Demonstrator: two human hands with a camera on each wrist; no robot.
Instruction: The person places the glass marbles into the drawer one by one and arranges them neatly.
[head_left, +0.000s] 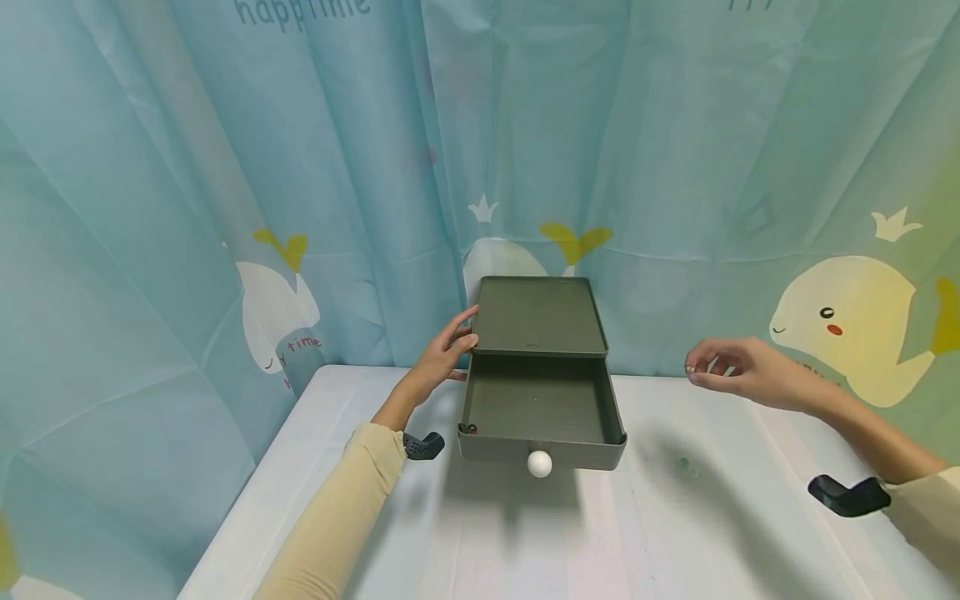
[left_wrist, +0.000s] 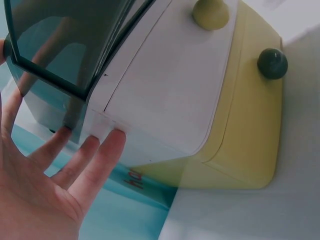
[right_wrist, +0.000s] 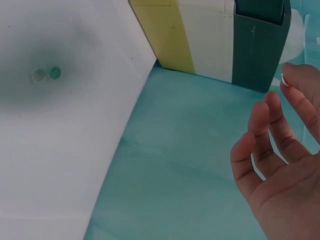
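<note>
A storage box point(head_left: 540, 317) with a dark green top tier stands on the table, its top drawer point(head_left: 540, 408) pulled out. The drawer's front carries a white knob point(head_left: 539, 463). A tiny reddish-brown thing point(head_left: 471, 428) lies in the drawer's front left corner. My left hand point(head_left: 437, 360) rests against the left side of the box, fingers spread and fairly straight, thumb near the top edge. To the right of the box, above the table, my right hand point(head_left: 731, 368) pinches a small red-and-white piece point(right_wrist: 284, 80) between thumb and index finger; its exact kind is unclear.
Below the green tier are a white drawer point(left_wrist: 165, 75) and a yellow drawer point(left_wrist: 250, 115) with a dark green knob point(left_wrist: 273, 63). A small green round piece point(right_wrist: 55, 73) and a clear one point(right_wrist: 38, 75) lie on the table point(head_left: 675, 533). A curtain point(head_left: 675, 150) hangs behind.
</note>
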